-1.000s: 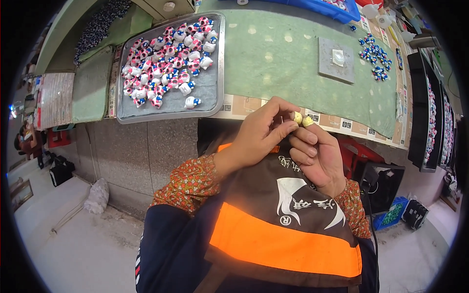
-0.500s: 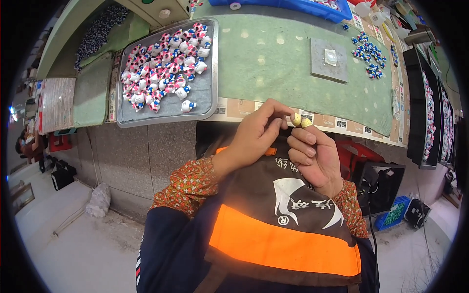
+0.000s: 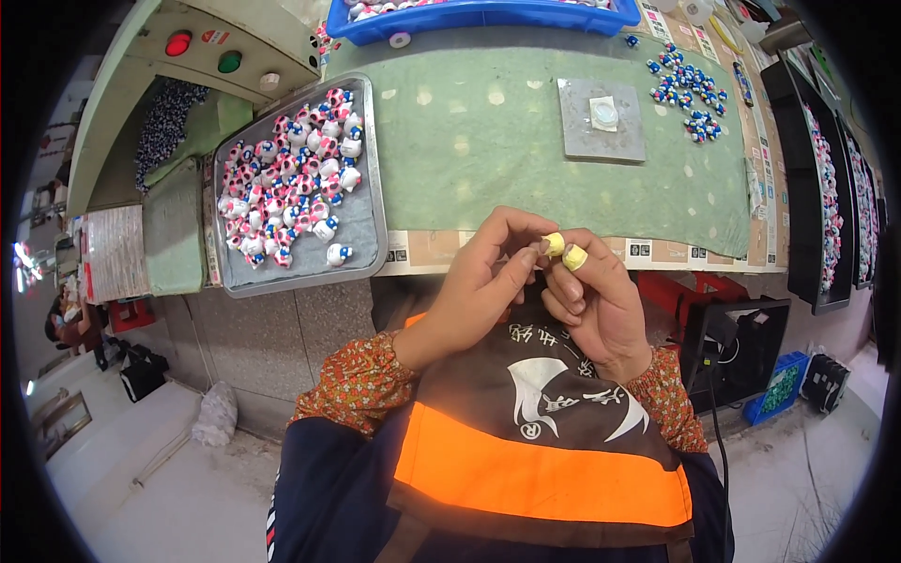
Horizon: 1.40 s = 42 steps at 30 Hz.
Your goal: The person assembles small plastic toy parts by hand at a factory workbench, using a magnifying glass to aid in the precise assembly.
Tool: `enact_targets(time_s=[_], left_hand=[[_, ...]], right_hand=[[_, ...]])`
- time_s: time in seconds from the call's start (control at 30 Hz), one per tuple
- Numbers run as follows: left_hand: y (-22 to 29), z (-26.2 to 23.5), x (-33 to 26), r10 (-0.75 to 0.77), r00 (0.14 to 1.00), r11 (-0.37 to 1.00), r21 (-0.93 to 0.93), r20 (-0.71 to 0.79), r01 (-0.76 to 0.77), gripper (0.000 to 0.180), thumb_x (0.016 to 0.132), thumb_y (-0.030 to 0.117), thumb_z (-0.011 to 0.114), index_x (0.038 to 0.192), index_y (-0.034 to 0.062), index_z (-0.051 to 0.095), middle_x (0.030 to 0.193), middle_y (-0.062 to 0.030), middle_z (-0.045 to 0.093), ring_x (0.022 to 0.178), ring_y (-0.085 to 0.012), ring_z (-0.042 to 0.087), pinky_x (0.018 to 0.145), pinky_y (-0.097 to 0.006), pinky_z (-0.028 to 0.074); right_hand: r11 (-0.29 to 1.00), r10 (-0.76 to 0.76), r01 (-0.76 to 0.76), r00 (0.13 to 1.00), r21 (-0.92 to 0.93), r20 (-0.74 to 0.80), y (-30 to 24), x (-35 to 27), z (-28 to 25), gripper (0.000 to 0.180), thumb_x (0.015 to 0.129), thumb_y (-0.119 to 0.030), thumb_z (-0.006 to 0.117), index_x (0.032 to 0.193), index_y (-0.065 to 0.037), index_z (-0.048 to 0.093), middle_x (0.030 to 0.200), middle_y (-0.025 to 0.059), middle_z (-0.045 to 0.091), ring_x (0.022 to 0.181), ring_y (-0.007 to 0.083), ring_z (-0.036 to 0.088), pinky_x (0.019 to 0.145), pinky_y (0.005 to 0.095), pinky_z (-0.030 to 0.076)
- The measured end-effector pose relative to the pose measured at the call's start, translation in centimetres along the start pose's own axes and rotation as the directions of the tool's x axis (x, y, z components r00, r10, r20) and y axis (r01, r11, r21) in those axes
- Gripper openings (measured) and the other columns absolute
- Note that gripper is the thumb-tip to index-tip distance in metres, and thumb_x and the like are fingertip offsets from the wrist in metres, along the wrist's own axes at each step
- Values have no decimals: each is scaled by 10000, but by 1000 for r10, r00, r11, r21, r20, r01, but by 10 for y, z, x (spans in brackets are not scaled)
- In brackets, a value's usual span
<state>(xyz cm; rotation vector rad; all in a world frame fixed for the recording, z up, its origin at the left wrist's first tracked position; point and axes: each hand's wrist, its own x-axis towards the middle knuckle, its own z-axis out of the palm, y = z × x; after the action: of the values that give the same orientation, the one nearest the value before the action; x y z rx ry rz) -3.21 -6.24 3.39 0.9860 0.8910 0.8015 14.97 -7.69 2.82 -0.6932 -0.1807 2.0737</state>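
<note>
My left hand [image 3: 488, 281] and my right hand [image 3: 596, 300] meet in front of my chest, just below the bench edge. Two fingertips of my right hand wear yellow finger covers [image 3: 565, 251]. The fingers of my left hand pinch at one of those covers. Whether a small part sits between the fingers is hidden. Up on the bench to the left, a grey metal tray [image 3: 368, 246] holds several small pink, white and blue figurines [image 3: 286, 197].
A green mat [image 3: 488, 141] covers the bench, with a grey square plate [image 3: 601, 122] on it and a scatter of blue and white figurines [image 3: 690, 89] at the right. A blue bin [image 3: 488, 14] stands at the back. Black racks [image 3: 826, 178] line the right side.
My hands stay together at my chest with small finger movements. The view has shifted slightly, so the bench and tray appear a little lower in the picture.
</note>
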Motion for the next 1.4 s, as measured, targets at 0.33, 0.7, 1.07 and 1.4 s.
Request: enact_targets(time_s=[0.33, 0.7, 1.07, 1.4], left_hand=[[4, 4, 17, 64, 998, 988, -143, 21, -61, 246, 1046, 128, 467, 1267, 35, 524, 1017, -11, 566, 833, -45, 511, 676, -199, 459], [8, 7, 23, -104, 994, 969, -226, 16, 105, 237, 1031, 133, 501, 1237, 17, 519, 996, -30, 570, 783, -73, 532, 643, -215, 474], [27, -1, 34, 20, 993, 1000, -5, -112, -20, 179, 1004, 70, 526, 1178, 35, 542, 995, -19, 559, 806, -68, 526, 653, -215, 467], [47, -19, 34, -11, 992, 998, 67, -127, 20, 158, 1016, 97, 507, 1148, 39, 571, 991, -9, 577, 827, -55, 517, 699, -203, 451]], right_hand=[[719, -406, 365, 911, -592, 68, -1, 6, -2, 185, 994, -81, 577, 1141, -24, 674, 849, -5, 621, 629, 13, 449, 540, 171, 341], [516, -448, 438, 870, -736, 204, -12, 6, -2, 189, 979, -47, 581, 1139, -7, 674, 909, 52, 666, 812, 105, 612, 742, 252, 489], [17, -930, 493, 327, -870, 168, -195, 61, -13, 195, 923, 24, 592, 1117, 26, 615, 888, -16, 575, 729, 36, 501, 653, 197, 434], [-336, -929, -366, 282, -868, 241, -359, 143, -94, 279, 834, -97, 616, 1098, -116, 702, 1018, 135, 663, 904, 326, 640, 806, 427, 523]])
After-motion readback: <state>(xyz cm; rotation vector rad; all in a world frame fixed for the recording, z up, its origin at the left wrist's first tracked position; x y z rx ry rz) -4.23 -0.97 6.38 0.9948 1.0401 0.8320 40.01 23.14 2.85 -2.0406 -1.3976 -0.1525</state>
